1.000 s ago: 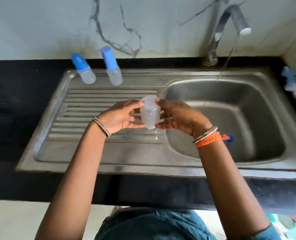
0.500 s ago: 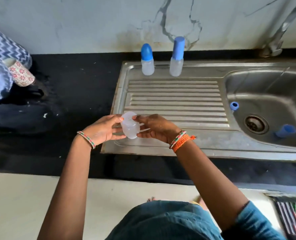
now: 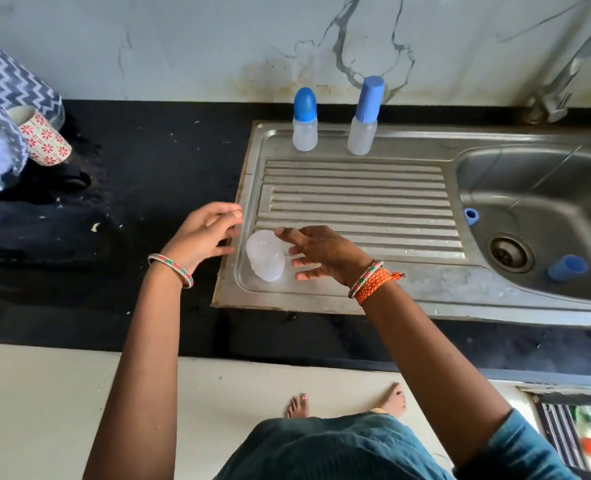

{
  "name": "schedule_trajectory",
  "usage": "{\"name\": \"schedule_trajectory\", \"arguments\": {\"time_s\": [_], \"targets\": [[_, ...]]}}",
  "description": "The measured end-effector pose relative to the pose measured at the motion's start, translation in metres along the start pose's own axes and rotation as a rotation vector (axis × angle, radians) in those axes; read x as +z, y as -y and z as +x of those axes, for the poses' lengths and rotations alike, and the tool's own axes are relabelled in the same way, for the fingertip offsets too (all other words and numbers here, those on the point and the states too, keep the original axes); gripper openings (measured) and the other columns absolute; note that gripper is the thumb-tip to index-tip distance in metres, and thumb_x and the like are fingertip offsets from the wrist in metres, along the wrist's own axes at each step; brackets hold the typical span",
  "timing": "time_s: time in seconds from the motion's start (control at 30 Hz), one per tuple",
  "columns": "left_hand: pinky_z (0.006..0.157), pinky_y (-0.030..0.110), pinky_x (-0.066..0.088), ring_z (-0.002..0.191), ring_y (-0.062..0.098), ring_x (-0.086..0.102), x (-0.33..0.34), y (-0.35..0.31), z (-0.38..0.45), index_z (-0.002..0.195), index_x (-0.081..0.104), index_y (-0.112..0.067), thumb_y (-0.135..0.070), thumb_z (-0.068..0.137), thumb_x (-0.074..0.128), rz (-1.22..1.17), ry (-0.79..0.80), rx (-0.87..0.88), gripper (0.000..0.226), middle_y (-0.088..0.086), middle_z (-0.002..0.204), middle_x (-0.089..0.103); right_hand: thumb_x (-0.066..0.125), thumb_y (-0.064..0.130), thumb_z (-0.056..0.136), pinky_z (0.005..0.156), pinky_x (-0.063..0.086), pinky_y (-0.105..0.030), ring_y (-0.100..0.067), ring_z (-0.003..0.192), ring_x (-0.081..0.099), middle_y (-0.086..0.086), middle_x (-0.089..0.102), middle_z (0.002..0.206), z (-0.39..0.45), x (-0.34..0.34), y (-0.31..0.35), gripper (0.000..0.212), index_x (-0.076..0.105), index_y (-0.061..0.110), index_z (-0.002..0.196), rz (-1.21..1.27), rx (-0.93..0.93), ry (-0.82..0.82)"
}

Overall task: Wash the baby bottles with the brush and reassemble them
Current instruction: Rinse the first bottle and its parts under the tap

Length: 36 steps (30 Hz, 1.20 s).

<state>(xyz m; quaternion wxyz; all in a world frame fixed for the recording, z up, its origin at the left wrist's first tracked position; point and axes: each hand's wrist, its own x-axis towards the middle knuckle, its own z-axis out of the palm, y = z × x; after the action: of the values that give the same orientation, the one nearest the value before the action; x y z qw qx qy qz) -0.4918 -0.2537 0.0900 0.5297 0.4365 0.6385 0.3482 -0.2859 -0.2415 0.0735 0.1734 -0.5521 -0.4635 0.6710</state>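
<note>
A clear bottle body (image 3: 265, 255) without a cap stands on the near left corner of the steel drainboard (image 3: 356, 195). My left hand (image 3: 205, 233) hovers just left of it, fingers spread and empty. My right hand (image 3: 321, 252) is just right of it, fingers straight, one fingertip near its rim. Two assembled bottles with blue caps (image 3: 305, 120) (image 3: 365, 116) stand at the back of the drainboard. A blue ring (image 3: 471, 216) and a blue cap (image 3: 568, 267) lie in the sink basin (image 3: 529, 188).
The tap (image 3: 564, 74) rises at the back right. A flowered cup (image 3: 43, 138) and a zigzag-patterned cloth (image 3: 3, 88) sit on the black counter (image 3: 148, 168) at the left. The drain (image 3: 510, 252) is in the basin floor.
The bottle body, held between both hands before, now stands on the drainboard's near left corner. Both hands have let go and opened beside it.
</note>
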Motion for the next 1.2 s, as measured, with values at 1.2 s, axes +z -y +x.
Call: {"name": "schedule_trajectory", "arguments": {"time_s": [1.2], "targets": [[0.063,0.026,0.046,0.078,0.006,0.054,0.563,-0.093,0.199,0.105,0.05,-0.02,-0.012,0.099,0.039,-0.158,-0.002,-0.128,0.016,0.0,0.096,0.056,0.075,0.008,0.078,0.08,0.053,-0.033,-0.015,0.084,0.06,-0.005,0.063,0.089,0.069,-0.516,-0.112,0.021,0.06,0.011,0.092,0.155,-0.403,-0.43]]}}
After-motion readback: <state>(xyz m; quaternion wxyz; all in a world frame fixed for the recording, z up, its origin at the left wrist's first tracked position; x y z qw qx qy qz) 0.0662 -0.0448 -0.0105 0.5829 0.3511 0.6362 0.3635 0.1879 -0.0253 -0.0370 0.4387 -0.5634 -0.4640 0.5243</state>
